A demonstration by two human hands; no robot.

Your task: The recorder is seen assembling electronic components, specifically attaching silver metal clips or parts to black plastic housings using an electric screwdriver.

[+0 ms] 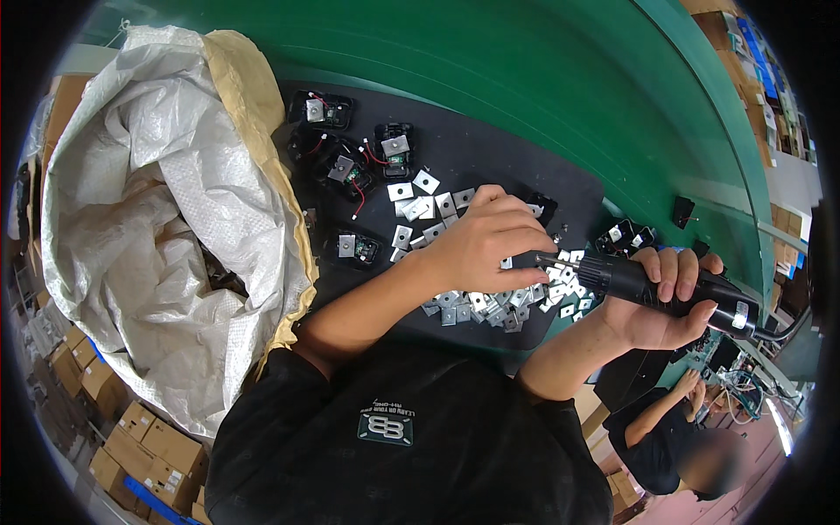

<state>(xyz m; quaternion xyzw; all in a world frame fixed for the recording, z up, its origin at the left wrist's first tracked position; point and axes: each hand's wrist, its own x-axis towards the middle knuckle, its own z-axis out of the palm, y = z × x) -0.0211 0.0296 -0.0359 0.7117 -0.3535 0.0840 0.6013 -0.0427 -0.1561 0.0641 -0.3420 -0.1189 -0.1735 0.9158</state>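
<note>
My right hand [669, 297] is wrapped round a black electric screwdriver [626, 282], held nearly level with its bit pointing left. The bit's tip is close to the fingers of my left hand [494, 241]. That hand is bent, thumb and fingers closing toward each other round a dark part that I cannot make out. Beneath and beside it lie many small silver metal plates [503, 313] with holes. A black casing [542, 207] shows just beyond the left fingers.
Several black casings [354, 248] with red wires, circuit boards and metal plates stand on the dark mat [499, 153]. A large white woven sack [175, 96] bulges at the left. A green panel [525, 61] rises behind. Another person [656, 437] works at lower right.
</note>
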